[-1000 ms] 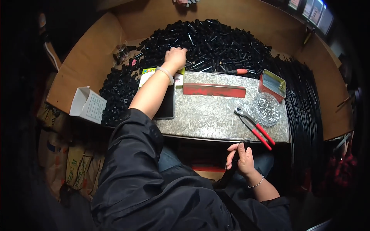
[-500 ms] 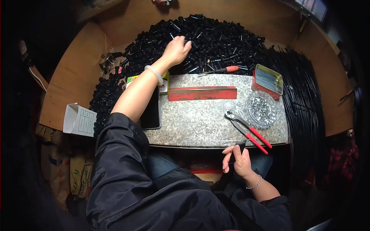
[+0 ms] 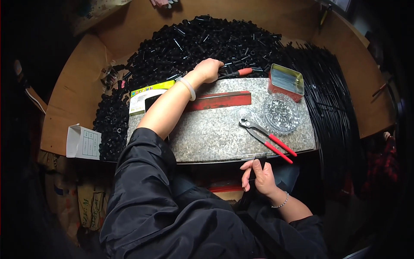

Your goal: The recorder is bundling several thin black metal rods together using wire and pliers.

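Observation:
My left hand [image 3: 208,70] reaches over the near edge of a big heap of short black tubes [image 3: 198,43], beside a red-handled tool [image 3: 245,71]. Its fingers are bent down, and what they grip is hidden against the black parts. At the front edge of the speckled board [image 3: 207,138], my right hand [image 3: 264,179] pinches a bundle of thin black strips [image 3: 258,163] between thumb and fingers. The strip ends stand up like comb teeth. Thin, pale wire-like pieces [image 3: 241,155] lie across them. Red-handled pincers [image 3: 267,140] rest just beyond that hand.
A red bar [image 3: 222,101] lies on the board. At right stand a tin [image 3: 286,82] of thin pieces and a clear round dish [image 3: 280,114] of small metal bits. Long black rods [image 3: 332,108] fill the right side. A yellow-white box [image 3: 148,95] and white carton [image 3: 84,142] stand left.
My left hand has come back from the middle of the heap to its near edge, slightly rightward. The right hand keeps its pinch on the strips. The whole view has shifted a little.

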The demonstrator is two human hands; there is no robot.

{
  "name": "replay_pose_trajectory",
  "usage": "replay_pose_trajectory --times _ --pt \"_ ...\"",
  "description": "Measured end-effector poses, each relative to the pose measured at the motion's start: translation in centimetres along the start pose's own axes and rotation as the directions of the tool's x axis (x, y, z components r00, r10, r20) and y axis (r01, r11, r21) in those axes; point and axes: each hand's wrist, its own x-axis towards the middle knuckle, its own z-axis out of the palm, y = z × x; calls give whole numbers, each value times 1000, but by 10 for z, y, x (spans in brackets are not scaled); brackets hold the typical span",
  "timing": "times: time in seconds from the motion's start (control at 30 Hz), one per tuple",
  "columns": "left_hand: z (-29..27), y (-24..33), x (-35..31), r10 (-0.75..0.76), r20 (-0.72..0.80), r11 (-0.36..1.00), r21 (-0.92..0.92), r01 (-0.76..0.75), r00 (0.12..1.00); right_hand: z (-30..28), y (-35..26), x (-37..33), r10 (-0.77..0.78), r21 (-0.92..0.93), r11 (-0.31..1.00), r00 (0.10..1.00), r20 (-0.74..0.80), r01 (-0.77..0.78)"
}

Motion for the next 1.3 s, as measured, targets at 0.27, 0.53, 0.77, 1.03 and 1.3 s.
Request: replay_pose_trajectory --times 0.27,0.53,0.77,1.03,1.3 --pt "-15 -20 -39 -253 -303 800 -599 23 919 12 3 -10 -55 -57 997 998 21 56" --pt "24 67 -201 -38 -167 905 -424 -37 985 29 13 -30 -61 -39 997 998 12 62" --pt "20 88 -255 -251 -16 196 -980 35 968 46 24 -39 -91 16 996 996 3 91" --pt "53 125 -319 -89 87 -529 -848 27 992 51 29 -43 -92 -7 996 996 20 92" --pt "53 142 -294 15 27 -477 -879 31 1000 52 28 -44 -63 130 990 996 64 54"
